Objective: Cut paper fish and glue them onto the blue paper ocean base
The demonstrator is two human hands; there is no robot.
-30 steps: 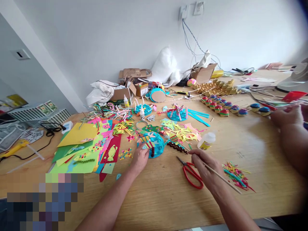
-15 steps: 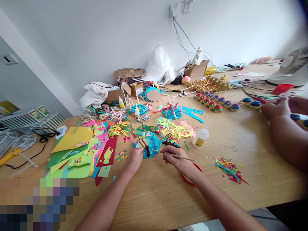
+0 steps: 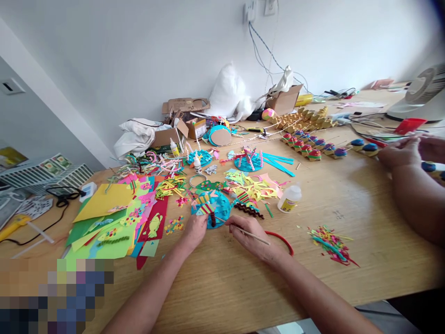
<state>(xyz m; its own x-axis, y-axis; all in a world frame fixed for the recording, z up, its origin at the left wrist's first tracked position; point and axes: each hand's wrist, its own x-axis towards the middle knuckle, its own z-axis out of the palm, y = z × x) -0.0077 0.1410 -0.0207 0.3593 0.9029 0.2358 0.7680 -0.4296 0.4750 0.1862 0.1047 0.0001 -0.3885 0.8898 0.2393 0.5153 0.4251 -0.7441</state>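
My left hand (image 3: pixel 195 230) is closed at the near left rim of a blue craft disc (image 3: pixel 223 204), its fingertips partly hidden. Striped paper fish (image 3: pixel 206 208) stand over the disc just above those fingers. Beside them a short dark brown pipe cleaner (image 3: pixel 213 220) rises from the disc. A thin wooden stick (image 3: pixel 251 235) is pinched in my right hand (image 3: pixel 251 235), its far tip close to the brown pipe cleaner; whether they touch I cannot tell. Twisted brown pipe cleaners (image 3: pixel 249 210) lie beyond my right hand, and a red pipe cleaner (image 3: pixel 283 241) curves beside its wrist.
A glue bottle (image 3: pixel 289 199) stands right of the disc. Coloured paper sheets (image 3: pixel 104 208) are piled at left; paper scraps (image 3: pixel 330 244) lie at right. Decorated blue discs (image 3: pixel 248 162) and painted egg-carton pieces (image 3: pixel 309 147) sit farther back. Another person's hands (image 3: pixel 403 153) work at the right.
My right hand has shifted slightly left and down with the stick, showing more of the brown pipe cleaners behind it. My left hand stays nearly in place.
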